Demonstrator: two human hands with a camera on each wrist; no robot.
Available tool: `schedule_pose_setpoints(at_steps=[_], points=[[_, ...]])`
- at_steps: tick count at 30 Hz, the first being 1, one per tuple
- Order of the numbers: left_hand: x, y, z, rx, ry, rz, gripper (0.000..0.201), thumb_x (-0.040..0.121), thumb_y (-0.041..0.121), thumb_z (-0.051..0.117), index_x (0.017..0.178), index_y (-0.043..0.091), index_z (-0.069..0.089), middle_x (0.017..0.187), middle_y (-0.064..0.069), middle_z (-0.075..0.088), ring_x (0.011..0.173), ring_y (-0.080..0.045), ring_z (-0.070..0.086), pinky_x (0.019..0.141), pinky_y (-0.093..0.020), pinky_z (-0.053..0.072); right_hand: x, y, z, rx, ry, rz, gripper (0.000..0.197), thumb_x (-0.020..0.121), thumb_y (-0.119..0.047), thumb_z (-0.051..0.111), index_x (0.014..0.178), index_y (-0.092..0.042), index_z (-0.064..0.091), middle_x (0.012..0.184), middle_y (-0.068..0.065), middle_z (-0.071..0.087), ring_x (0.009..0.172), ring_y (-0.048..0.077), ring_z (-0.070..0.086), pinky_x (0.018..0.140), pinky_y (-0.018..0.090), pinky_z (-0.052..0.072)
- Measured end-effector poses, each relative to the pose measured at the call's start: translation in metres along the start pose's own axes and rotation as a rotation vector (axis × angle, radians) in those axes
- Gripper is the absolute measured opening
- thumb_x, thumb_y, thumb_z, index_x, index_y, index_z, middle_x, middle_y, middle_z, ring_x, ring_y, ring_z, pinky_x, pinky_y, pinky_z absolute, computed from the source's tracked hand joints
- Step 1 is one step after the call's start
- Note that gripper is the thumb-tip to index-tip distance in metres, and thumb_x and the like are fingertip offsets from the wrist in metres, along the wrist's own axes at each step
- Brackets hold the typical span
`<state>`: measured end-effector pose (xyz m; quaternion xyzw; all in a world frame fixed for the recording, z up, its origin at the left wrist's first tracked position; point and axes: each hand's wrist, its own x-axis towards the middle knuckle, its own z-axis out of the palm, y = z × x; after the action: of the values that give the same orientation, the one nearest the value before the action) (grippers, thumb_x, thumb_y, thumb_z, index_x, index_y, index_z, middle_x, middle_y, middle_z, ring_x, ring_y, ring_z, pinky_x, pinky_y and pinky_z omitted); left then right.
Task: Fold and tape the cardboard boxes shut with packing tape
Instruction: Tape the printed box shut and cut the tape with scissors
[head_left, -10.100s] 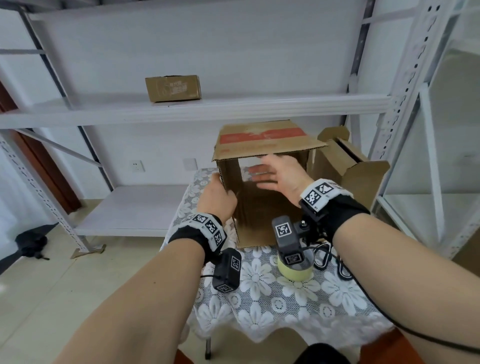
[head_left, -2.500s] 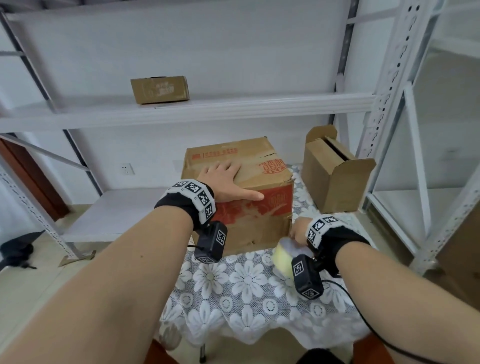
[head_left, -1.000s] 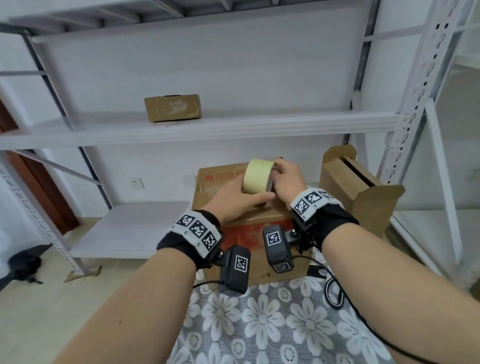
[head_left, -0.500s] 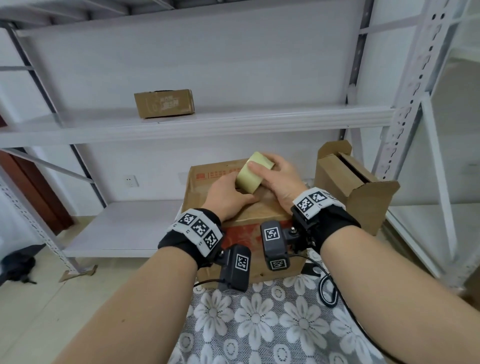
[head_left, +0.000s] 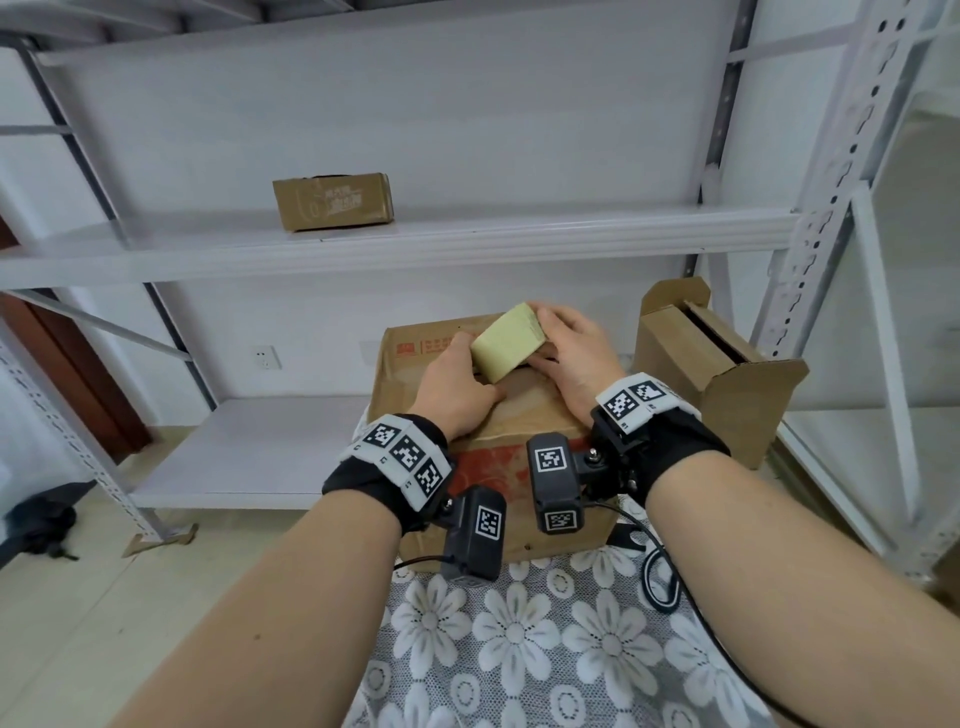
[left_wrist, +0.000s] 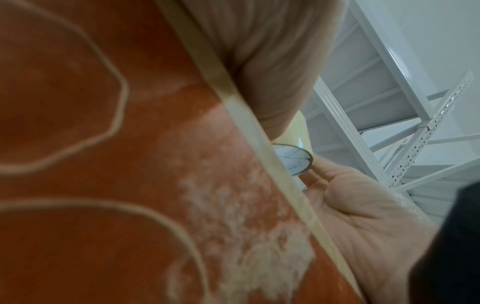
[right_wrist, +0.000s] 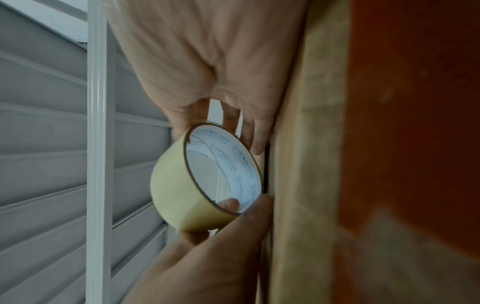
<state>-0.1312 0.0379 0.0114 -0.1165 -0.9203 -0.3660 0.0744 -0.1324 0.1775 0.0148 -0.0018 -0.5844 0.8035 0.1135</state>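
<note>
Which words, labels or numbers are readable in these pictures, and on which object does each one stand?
No text can be read with certainty.
Red print on top of the big box: too small.
Pale print on the shelf box: blurred.
Blue print inside the tape roll: too fine.
Wristband markers: square codes, no words.

Head view above; wrist views close, sharing tape roll (right_wrist: 205, 181).
</note>
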Motion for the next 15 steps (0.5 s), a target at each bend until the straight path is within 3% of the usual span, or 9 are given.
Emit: schedule_pose_setpoints(at_steps=[3, 5, 7, 10, 12, 13, 15], points=[[0.0, -0.0017, 0.0012, -0.011, -0.006, -0.014, 0.046, 0.085, 0.011, 0.067, 0.124, 0.012, 0.042, 0.116, -0.008, 0.061, 0.111, -0.026, 0.057, 0.087, -0.032, 0.044, -0.0011, 0.0031, 0.0012, -0.084, -0.049, -0.028, 0.04, 0.079, -0.031, 0.074, 0.114, -0.018, 0.06, 0.119, 0.008, 0.06, 0.106, 0.018, 0.061, 0.096, 0.037, 0.051], [-0.0003, -0.0028, 0.002, -0.016, -0.016, -0.014, 0.048, 0.085, 0.009, 0.065, 0.126, 0.013, 0.04, 0.114, -0.009, 0.061, 0.109, -0.027, 0.058, 0.093, -0.039, 0.047, -0.0029, 0.0052, 0.0037, -0.168, -0.077, -0.059, 0.063, 0.055, -0.047, 0.083, 0.111, -0.032, 0.06, 0.122, 0.004, 0.058, 0.114, 0.019, 0.058, 0.098, 0.039, 0.05], [-0.0007, -0.0019, 0.0017, -0.023, -0.025, -0.012, 0.05, 0.085, 0.009, 0.065, 0.127, 0.013, 0.039, 0.114, -0.009, 0.061, 0.109, -0.028, 0.058, 0.094, -0.041, 0.048, -0.0007, 0.0076, 0.0037, -0.197, -0.085, -0.073, 0.064, 0.045, -0.054, 0.085, 0.104, -0.042, 0.062, 0.124, 0.002, 0.057, 0.117, 0.02, 0.056, 0.099, 0.042, 0.049], [-0.0024, -0.0003, 0.0009, -0.086, -0.041, -0.013, 0.061, 0.081, 0.025, 0.073, 0.13, 0.015, 0.038, 0.11, -0.003, 0.061, 0.104, -0.024, 0.06, 0.091, -0.038, 0.05, -0.0023, 0.0058, 0.0035, -0.184, -0.076, -0.071, 0.046, 0.049, -0.051, 0.084, 0.091, -0.043, 0.066, 0.12, 0.008, 0.059, 0.112, 0.026, 0.059, 0.095, 0.046, 0.051], [-0.0047, 0.0024, 0.0004, -0.173, -0.034, -0.037, 0.078, 0.074, 0.043, 0.078, 0.135, 0.018, 0.037, 0.114, 0.0, 0.06, 0.103, -0.019, 0.06, 0.092, -0.037, 0.051, -0.0054, 0.0044, 0.0035, -0.192, -0.061, -0.091, 0.035, 0.061, -0.043, 0.082, 0.089, -0.034, 0.063, 0.113, 0.012, 0.062, 0.106, 0.031, 0.062, 0.092, 0.05, 0.051], [-0.005, 0.0038, 0.0, -0.197, -0.024, -0.051, 0.081, 0.074, 0.045, 0.078, 0.137, 0.017, 0.036, 0.118, -0.002, 0.059, 0.106, -0.019, 0.059, 0.094, -0.037, 0.05, -0.0057, 0.0046, 0.0033, -0.199, -0.051, -0.1, 0.032, 0.066, -0.041, 0.081, 0.088, -0.029, 0.061, 0.108, 0.013, 0.064, 0.102, 0.032, 0.063, 0.091, 0.052, 0.051], [-0.0033, 0.0051, -0.0009, -0.19, -0.001, -0.084, 0.068, 0.086, 0.037, 0.069, 0.14, 0.011, 0.036, 0.126, -0.007, 0.057, 0.113, -0.023, 0.056, 0.098, -0.036, 0.046, -0.0057, 0.0044, 0.0039, -0.195, -0.026, -0.104, 0.032, 0.069, -0.042, 0.078, 0.082, -0.023, 0.057, 0.095, 0.011, 0.064, 0.092, 0.03, 0.063, 0.088, 0.055, 0.049]])
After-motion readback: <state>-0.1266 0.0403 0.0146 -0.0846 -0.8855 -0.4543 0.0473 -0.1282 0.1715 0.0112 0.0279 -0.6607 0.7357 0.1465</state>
